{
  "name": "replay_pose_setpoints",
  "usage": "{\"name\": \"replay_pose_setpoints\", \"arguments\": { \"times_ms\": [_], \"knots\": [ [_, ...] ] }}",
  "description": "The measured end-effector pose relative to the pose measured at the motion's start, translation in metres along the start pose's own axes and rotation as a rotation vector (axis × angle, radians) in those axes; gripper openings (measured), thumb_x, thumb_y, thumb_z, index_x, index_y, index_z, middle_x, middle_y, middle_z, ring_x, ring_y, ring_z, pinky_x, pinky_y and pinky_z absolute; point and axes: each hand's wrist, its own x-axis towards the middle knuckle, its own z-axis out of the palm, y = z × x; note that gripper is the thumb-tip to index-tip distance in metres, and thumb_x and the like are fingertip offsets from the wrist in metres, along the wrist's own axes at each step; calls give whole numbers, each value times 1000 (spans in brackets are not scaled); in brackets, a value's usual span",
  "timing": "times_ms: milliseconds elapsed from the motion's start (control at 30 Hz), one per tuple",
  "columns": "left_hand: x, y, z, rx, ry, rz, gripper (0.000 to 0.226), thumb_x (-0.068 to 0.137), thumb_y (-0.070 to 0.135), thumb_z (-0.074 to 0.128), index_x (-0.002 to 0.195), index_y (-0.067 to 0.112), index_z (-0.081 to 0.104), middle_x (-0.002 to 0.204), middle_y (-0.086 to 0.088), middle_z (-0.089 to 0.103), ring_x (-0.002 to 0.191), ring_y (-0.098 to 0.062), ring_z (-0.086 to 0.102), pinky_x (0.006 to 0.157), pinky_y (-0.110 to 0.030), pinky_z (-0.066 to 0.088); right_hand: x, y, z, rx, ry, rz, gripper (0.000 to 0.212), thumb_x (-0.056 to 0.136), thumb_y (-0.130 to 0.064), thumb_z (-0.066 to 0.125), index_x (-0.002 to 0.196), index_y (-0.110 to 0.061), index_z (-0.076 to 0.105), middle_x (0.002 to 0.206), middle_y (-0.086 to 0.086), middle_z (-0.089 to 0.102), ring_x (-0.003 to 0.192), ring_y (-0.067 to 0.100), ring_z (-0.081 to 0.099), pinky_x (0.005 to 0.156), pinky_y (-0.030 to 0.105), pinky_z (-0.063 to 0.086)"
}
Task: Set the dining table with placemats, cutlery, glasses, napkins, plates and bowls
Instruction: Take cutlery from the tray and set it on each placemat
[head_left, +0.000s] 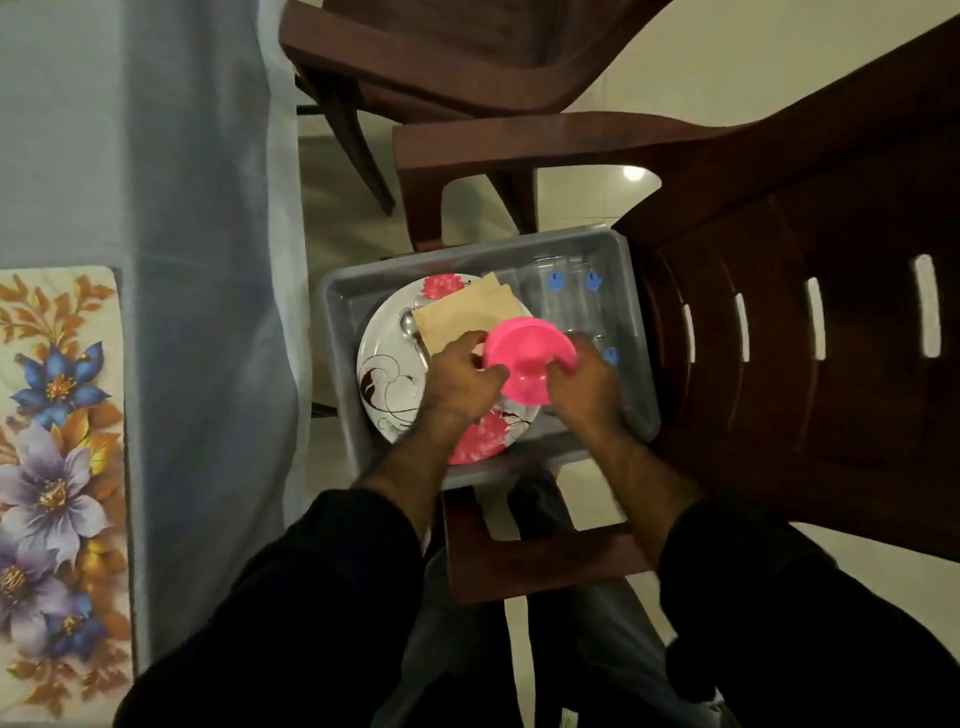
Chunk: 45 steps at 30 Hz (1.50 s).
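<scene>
Pink bowls (524, 358) (a stack, count unclear) are gripped by both hands, left hand (462, 382) and right hand (584, 387), fingers curled round them, above one floral plate (395, 384) in a grey tray (343, 301) on a chair (779, 322). One placemat (57, 467) lies on the counter (156, 156).

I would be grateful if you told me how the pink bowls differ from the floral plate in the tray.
The pink bowls are plain pink; the floral plate is white with pink flowers and dark swirls. The bowls are tilted and held up by the left hand and right hand; the plate lies flat in the grey tray. The bowls look smaller than the plate. Both are round tableware.
</scene>
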Motion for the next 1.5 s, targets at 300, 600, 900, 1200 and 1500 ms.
{"name": "replay_pose_setpoints", "arguments": {
  "times_ms": [300, 600, 900, 1200, 1500],
  "knots": [
    [8, 47, 87, 136, -249, 131, 61, 96, 16, 72, 154, 18, 54, 142, -8, 66, 121, -28, 66, 89, -28, 49, 14, 71, -57, 180, 130, 372, 58, 86, -31, 77, 140, -15, 61, 127, 13, 68, 113, 37, 68, 92, 54, 61],
    [10, 43, 83, 111, -234, 81, 52, 103, 32, 66, 152, 18, 56, 140, -9, 67, 124, -28, 64, 97, -30, 47, -6, 75, -39, 624, 124, 499, 69, 88, -40, 81, 145, -10, 55, 120, 17, 72, 85, 31, 76, 61, 39, 63],
    [24, -3, 43, 170, -114, -93, 48, 96, 44, 70, 137, 20, 65, 128, -7, 74, 109, -31, 71, 98, -42, 58, -50, 41, 1, 735, -227, 586, 13, 101, -22, 67, 93, -12, 65, 73, 6, 62, 58, 16, 58, 56, 31, 45],
    [73, -55, -38, 274, 210, -221, 58, 82, 40, 87, 127, 12, 61, 123, -8, 71, 114, -33, 68, 88, -39, 54, -5, -4, 52, 72, -239, 107, 23, 90, -9, 60, 106, -18, 75, 115, 3, 76, 108, 25, 69, 100, 39, 56],
    [93, -66, -28, 252, 187, -158, 84, 62, 55, 97, 124, 22, 50, 118, -4, 69, 106, -31, 67, 80, -44, 57, 55, -13, 62, -324, -253, 0, 51, 87, -9, 65, 138, -10, 62, 140, 16, 55, 126, 34, 57, 109, 35, 47]
  ]
}}
